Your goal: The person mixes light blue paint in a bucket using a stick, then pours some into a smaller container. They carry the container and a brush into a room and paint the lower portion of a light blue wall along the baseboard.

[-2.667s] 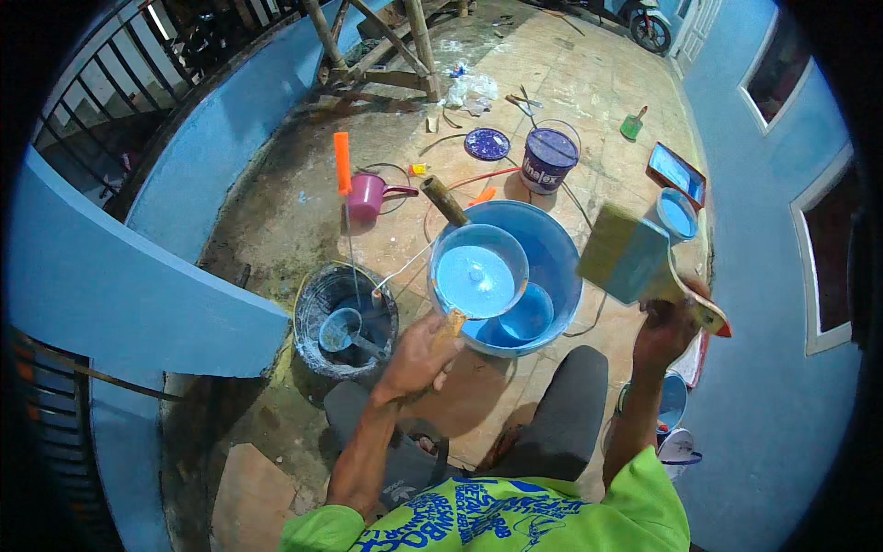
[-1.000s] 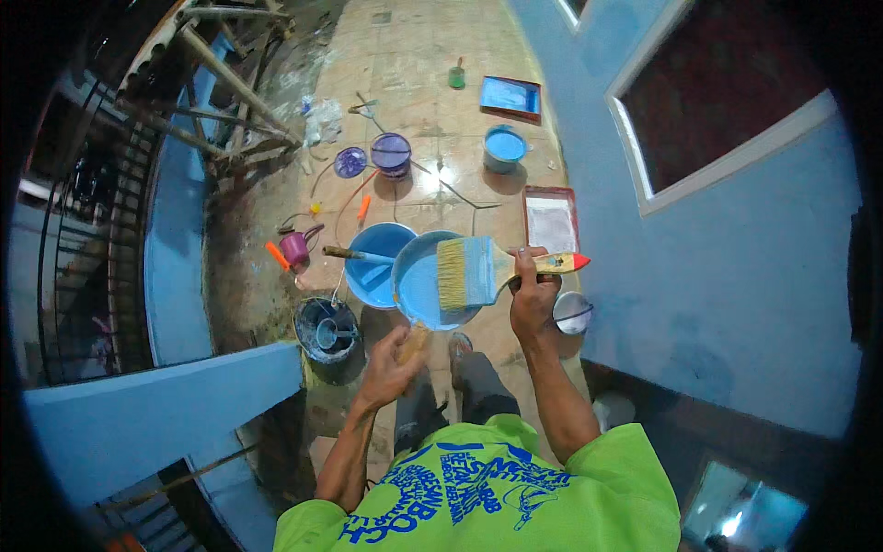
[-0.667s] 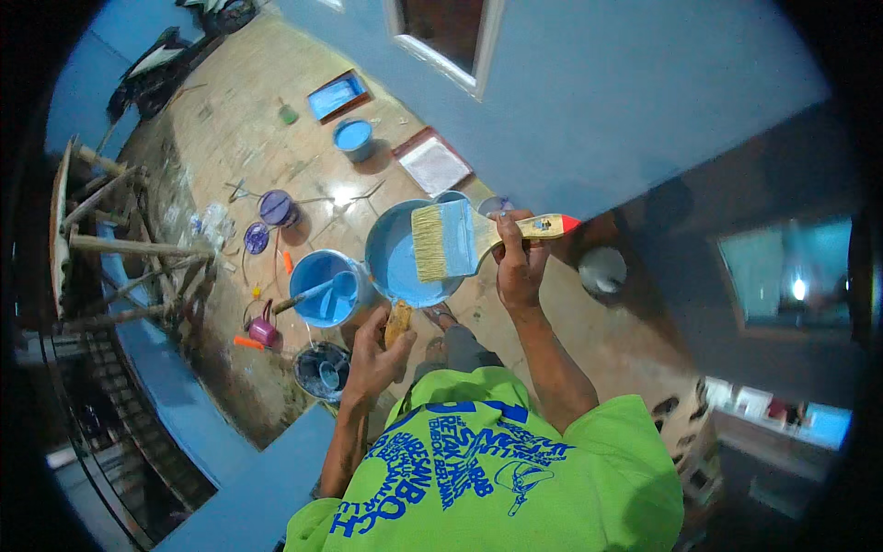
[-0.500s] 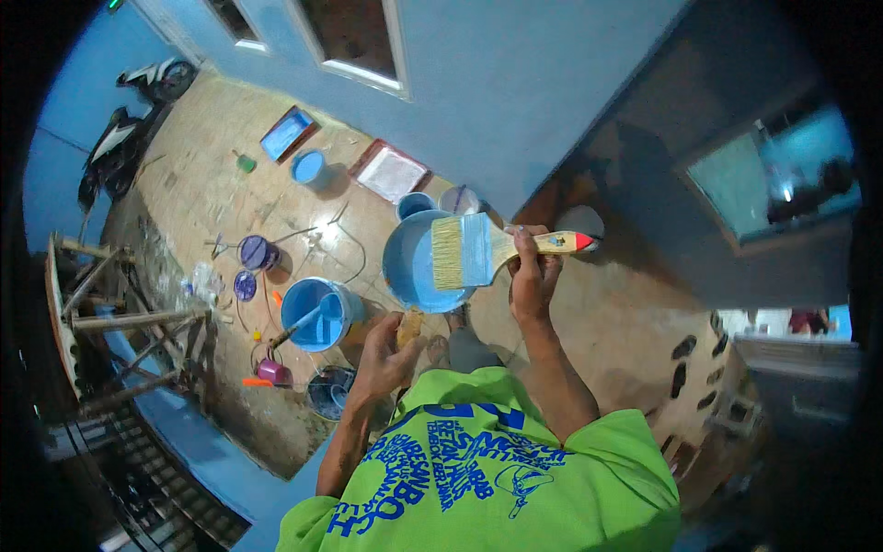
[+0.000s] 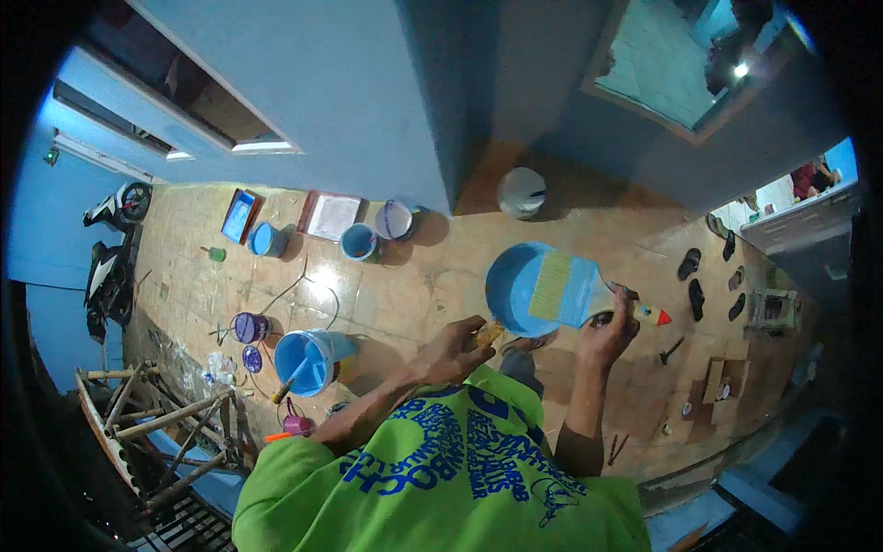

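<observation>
In my right hand is a wide paintbrush, its fingers closed round the pale handle with a red tip. Its tan bristles point left, with a light blue coated band behind them. Below the bristles is a round blue paint basin with blue paint inside. My left hand is closed at the basin's near-left edge, on a rough tan lump that looks like its grip. The basin moves with this hand. Whether the bristles touch the paint, I cannot tell.
On the tiled floor at left, a blue paint bucket holds a long-handled tool. Several smaller buckets and a paint tray line the wall. A white bucket stands by the corner. At right lie sandals and a hammer.
The view has turned toward the right. Both hands, with the brush and basin, now sit farther from the floor buckets. The brush stays over the basin, its handle tilted a little more downward.
</observation>
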`<state>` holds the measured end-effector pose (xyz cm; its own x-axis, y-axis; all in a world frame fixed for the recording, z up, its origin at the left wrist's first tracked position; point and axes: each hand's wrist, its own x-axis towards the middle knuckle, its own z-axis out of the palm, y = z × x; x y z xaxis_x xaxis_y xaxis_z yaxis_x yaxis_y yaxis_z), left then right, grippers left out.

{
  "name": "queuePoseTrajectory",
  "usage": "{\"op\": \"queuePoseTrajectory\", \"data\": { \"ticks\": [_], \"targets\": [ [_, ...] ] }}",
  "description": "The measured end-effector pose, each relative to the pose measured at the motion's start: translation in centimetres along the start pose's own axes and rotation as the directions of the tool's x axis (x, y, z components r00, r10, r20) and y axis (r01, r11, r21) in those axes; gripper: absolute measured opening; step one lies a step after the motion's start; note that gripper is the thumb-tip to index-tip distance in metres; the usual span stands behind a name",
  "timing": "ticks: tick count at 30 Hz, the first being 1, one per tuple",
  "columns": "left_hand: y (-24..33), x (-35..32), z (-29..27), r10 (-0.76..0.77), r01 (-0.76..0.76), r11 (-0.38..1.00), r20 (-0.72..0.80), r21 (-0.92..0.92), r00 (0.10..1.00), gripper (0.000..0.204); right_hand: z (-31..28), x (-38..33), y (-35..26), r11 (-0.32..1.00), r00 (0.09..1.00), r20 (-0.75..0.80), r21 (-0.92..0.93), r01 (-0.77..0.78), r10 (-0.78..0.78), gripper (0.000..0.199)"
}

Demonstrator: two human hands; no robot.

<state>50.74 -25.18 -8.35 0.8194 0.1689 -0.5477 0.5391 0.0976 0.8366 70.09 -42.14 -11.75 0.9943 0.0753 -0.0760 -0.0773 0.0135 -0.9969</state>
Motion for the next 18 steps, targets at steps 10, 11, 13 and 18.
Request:
{"op": "queuePoseTrajectory", "data": {
  "ticks": [10,11,13,18],
  "targets": [
    [8.1,16.3,15.2,0.080,-0.088,0.996,0.274,0.016,0.958,0.039,-19.4,13.7,0.3,0.734,0.866,-0.114,-0.591,0.335,-0.487,0.025],
    [8.9,17.9,16.7,0.065,-0.083,0.996,0.325,0.041,0.943,0.039,-21.3,15.0,0.2,0.699,0.850,-0.127,-0.637,0.325,-0.512,0.028],
    [11.1,20.4,19.5,0.068,-0.092,0.994,0.328,0.058,0.942,0.036,-24.7,17.4,0.5,0.561,0.753,-0.101,-0.731,0.387,-0.650,0.032],
    [14.2,29.3,24.8,0.115,-0.179,0.981,0.506,0.079,0.855,0.040,-30.0,23.1,-0.6,0.862,0.794,-0.417,-0.441,0.248,-0.442,0.024]
  ]
}}
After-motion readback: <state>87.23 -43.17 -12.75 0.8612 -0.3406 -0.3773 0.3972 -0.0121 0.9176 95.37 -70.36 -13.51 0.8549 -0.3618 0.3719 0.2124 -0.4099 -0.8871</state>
